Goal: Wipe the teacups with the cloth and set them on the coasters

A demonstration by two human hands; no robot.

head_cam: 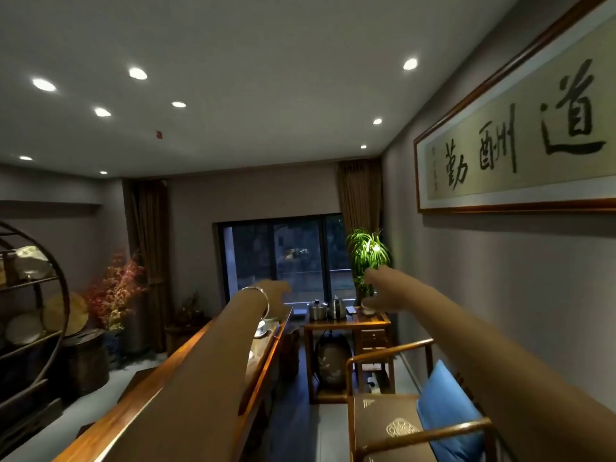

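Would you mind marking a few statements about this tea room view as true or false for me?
1. A bracelet is worn on the left wrist. True.
2. The cushion on the chair is red. False: it is blue.
3. A kettle stands on the small side table near the window. True.
4. The framed calligraphy hangs on the left wall. False: it hangs on the right wall.
5. Both arms are stretched forward, the left hand and right hand raised. True.
6. The green plant stands beside the round shelf. False: it stands by the window, at the right.
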